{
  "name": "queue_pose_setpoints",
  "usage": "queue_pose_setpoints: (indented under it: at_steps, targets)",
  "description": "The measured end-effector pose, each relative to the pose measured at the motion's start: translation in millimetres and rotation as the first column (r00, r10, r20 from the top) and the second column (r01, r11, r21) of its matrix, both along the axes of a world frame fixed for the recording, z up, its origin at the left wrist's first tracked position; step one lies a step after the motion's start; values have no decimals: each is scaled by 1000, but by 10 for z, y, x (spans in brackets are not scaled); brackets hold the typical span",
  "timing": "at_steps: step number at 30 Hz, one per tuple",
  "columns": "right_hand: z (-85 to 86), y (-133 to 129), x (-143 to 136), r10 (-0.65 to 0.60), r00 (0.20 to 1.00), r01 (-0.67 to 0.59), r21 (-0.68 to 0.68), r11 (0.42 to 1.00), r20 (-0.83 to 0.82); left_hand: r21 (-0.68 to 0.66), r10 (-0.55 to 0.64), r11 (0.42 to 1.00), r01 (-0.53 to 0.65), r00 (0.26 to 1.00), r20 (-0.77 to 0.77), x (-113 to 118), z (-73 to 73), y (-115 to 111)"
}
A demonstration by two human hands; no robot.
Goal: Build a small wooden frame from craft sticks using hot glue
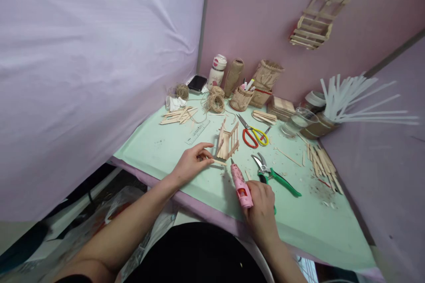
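My left hand (pixel 194 159) pinches one end of a short wooden craft stick (pixel 219 163) between thumb and fingers, low over the table. Just beyond it stands a small slatted frame (pixel 226 141) built from craft sticks. In my right hand (pixel 262 203) is a pink hot glue gun (pixel 240 183), its nozzle pointing away from me near the stick's free end. Beside that hand lie green-handled pruning shears (pixel 275 174) with parted blades, partly hidden by the hand. Scissors (pixel 253 132) with red and yellow handles rest farther back.
Loose craft sticks (pixel 179 116) and a clear ruler (pixel 198 132) lie at left. Twine (pixel 216 99), a white bottle (pixel 217 70) and a pen holder (pixel 241 98) stand behind. A plastic cup (pixel 299 121), white glue sticks (pixel 348 101) and more sticks (pixel 323 166) are at right.
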State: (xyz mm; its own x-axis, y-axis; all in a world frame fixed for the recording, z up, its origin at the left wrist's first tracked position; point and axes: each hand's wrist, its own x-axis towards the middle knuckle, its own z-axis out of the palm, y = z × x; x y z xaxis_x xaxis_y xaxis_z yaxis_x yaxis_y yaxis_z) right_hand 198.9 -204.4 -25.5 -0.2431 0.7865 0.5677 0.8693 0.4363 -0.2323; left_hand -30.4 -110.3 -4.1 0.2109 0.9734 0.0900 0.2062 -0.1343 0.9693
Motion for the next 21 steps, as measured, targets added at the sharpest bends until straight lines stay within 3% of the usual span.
queue_pose_setpoints:
  at_steps: [21]
  targets:
    - [-20, 3, -27, -82, 996, 83, -45, 996, 33, 37, 12, 999, -11, 1000, -27, 23, -47, -2]
